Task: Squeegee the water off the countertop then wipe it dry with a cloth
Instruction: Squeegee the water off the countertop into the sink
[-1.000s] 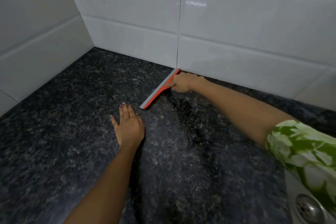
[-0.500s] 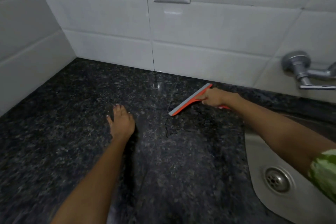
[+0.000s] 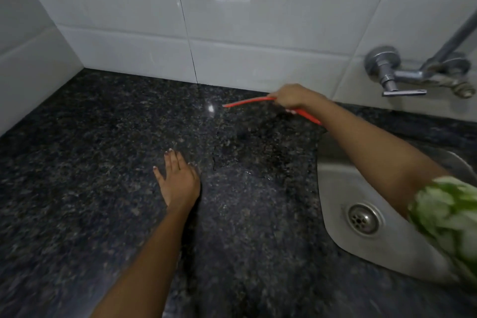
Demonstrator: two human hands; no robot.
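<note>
Right hand (image 3: 293, 97) gripping orange squeegee (image 3: 247, 102), long axis left-right along the backsplash; left hand (image 3: 178, 181) open, flat on countertop (image 3: 90, 162)

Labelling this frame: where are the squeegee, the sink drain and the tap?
squeegee (image 3: 247, 102): head view, orange blade.
sink drain (image 3: 363, 219): head view, strainer centre.
tap (image 3: 402, 76): head view, metal body.

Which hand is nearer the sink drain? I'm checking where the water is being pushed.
Right. The right hand grips the squeegee beyond the sink's back edge; the left hand lies flat farther left of the drain.
</note>
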